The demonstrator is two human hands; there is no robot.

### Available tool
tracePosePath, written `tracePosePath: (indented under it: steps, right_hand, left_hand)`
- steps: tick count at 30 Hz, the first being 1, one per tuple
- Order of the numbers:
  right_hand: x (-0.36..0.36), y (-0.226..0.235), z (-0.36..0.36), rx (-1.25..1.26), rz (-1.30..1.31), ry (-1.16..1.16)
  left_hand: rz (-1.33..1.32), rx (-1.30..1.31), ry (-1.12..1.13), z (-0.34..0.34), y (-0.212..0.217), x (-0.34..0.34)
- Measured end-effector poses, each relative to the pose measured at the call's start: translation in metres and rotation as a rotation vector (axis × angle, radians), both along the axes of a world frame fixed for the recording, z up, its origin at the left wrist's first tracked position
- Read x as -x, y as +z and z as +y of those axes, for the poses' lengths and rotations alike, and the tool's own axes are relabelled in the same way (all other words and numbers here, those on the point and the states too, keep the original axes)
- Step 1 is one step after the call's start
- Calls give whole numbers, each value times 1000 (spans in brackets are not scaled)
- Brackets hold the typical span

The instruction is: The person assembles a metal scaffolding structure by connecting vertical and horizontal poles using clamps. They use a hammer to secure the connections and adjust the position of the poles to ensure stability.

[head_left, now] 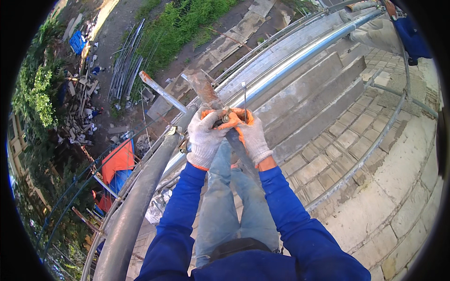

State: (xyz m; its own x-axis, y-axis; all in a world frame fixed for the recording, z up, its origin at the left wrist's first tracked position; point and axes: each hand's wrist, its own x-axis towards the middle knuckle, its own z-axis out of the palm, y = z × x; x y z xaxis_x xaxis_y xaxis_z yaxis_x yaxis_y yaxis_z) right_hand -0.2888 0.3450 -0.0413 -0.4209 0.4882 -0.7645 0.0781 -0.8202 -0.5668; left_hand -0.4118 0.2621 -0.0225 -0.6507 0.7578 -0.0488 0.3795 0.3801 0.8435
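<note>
Both my hands wear white knit gloves with orange palms and meet in front of me at a metal scaffold coupler. My left hand closes on the coupler's left side. My right hand pinches it from the right, the fingertips of both nearly touching. A thin dark rod with a pale tip rises beside my right fingers; its lower end is hidden. Just beyond the hands, a rusty pipe sticks out. Below them a dark grey tube runs back toward my legs.
A thick grey scaffold tube runs along my left, with a drop beyond it to rubble and an orange tarp. Planks and a shiny pipe lie ahead right. Stone wall on the right; another person's blue sleeve shows far right.
</note>
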Motion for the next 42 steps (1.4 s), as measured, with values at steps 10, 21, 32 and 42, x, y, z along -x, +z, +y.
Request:
tracePosePath:
  steps: [10, 21, 32, 42]
  right_hand:
    - [-5, -14, -14, -31, 64, -91]
    - [-11, -3, -14, -11, -17, 9]
    - [4, 3, -32, -217, 65, -83]
    - [6, 5, -29, -312, 103, -53]
  left_hand:
    - [-355, 38, -132, -18, 6, 25]
    - [-280, 192, -469, -1, 26, 41]
    - [-447, 271, -341, 1, 24, 41]
    - [280, 443, -251, -44, 11, 29]
